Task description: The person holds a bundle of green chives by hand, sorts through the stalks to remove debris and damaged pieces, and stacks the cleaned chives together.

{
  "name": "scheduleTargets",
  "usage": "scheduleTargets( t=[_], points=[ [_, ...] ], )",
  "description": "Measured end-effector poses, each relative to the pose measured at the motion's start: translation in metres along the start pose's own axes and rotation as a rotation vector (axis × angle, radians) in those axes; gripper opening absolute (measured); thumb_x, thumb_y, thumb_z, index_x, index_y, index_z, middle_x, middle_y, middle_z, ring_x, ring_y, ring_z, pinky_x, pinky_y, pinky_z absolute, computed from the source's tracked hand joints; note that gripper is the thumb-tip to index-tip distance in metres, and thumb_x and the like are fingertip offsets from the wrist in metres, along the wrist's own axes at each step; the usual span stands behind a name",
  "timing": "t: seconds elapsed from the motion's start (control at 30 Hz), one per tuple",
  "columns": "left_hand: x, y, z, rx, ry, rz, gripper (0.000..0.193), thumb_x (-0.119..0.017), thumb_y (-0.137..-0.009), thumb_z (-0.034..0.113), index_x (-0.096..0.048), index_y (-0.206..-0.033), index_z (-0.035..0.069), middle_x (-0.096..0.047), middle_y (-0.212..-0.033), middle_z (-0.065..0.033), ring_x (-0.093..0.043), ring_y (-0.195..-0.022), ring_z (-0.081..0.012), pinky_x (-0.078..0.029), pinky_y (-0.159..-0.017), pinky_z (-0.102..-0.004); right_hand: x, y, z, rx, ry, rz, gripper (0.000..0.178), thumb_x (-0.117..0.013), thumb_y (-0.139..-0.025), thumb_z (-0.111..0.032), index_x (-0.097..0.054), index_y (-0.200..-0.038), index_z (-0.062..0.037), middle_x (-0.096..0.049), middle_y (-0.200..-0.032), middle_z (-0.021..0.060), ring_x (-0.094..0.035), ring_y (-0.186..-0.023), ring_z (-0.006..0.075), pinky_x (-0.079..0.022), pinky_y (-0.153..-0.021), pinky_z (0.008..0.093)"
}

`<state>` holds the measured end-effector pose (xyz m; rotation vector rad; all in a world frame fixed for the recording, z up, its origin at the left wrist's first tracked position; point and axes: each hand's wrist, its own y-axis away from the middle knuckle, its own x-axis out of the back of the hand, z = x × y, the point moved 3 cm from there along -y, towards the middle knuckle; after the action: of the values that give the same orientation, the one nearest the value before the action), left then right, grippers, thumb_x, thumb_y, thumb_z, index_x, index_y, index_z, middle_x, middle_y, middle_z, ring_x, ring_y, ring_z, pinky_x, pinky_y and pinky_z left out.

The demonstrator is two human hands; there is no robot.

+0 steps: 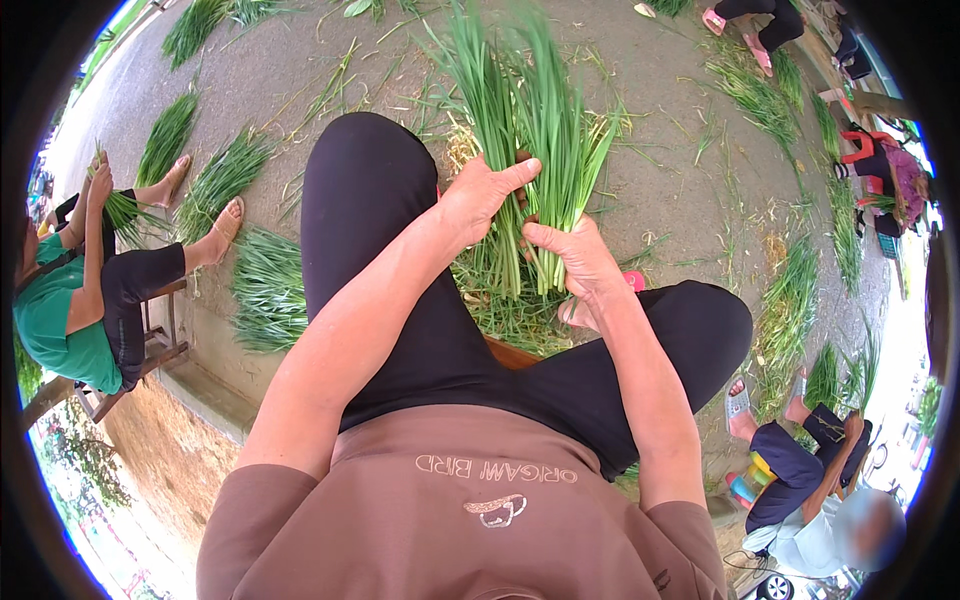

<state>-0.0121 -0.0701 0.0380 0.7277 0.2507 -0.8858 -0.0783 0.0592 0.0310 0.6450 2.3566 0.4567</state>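
Long green garlic chives (555,110) with pale stem ends stand out in front of me between my knees, split into two bunches side by side. My left hand (480,203) is closed round the left bunch, its thumb stretched across toward the other one. Lower down, my right hand (580,258) is closed on the stems of the right bunch, thumb on top. The fingers under both bunches are mostly hidden. The leaf tips at the top are blurred. Beneath the stem ends, loose green trimmings (510,322) lie on the ground.
Piles of chives (268,290) lie on the pavement to my left, and more leaf heaps (790,310) to my right. A person in a green top (75,300) sits on a wooden bench at left, holding chives. Other people sit at right.
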Motion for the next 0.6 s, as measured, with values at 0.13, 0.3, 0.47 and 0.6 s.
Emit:
scheduleTargets(
  t=[0.13,0.3,0.47,0.6],
  points=[
    [0.000,0.004,0.007,0.024,0.066,-0.021,0.022,-0.066,-0.085,0.020,-0.058,-0.102,0.008,-0.055,-0.085,0.0004,-0.048,-0.072,-0.0129,-0.046,-0.063,-0.0304,0.010,-0.002,-0.002,-0.017,0.016,-0.008,0.030,-0.073,-0.074,-0.006,-0.059,-0.101,-0.0043,-0.061,-0.082,0.0030,-0.059,-0.068,0.0127,-0.050,-0.060,0.0263],
    [0.007,0.003,0.007,0.004,0.079,0.001,0.023,-0.066,-0.085,0.017,-0.057,-0.104,0.007,-0.055,-0.089,-0.0003,-0.048,-0.077,-0.0135,-0.047,-0.068,-0.0309,0.016,0.002,-0.004,-0.078,0.041,0.003,0.032,-0.073,-0.074,-0.006,-0.058,-0.102,-0.0033,-0.061,-0.083,0.0047,-0.060,-0.068,0.0141,-0.052,-0.059,0.0272],
    [0.006,0.000,0.000,-0.013,0.044,-0.007,0.024,-0.065,-0.086,0.015,-0.056,-0.106,0.008,-0.054,-0.090,-0.0010,-0.048,-0.078,-0.0135,-0.047,-0.068,-0.0304,-0.003,0.012,-0.011,-0.109,-0.011,0.012,0.036,-0.072,-0.076,-0.007,-0.056,-0.108,-0.0031,-0.061,-0.087,0.0061,-0.061,-0.072,0.0149,-0.053,-0.061,0.0270],
    [0.005,-0.002,-0.003,-0.012,0.022,-0.035,0.023,-0.065,-0.086,0.014,-0.055,-0.107,0.008,-0.054,-0.089,-0.0016,-0.049,-0.078,-0.0132,-0.047,-0.068,-0.0298,-0.004,0.009,-0.006,-0.129,0.055,-0.023,0.034,-0.071,-0.077,-0.007,-0.056,-0.108,-0.0040,-0.062,-0.084,0.0056,-0.060,-0.066,0.0132,-0.051,-0.057,0.0260]
  ],
)
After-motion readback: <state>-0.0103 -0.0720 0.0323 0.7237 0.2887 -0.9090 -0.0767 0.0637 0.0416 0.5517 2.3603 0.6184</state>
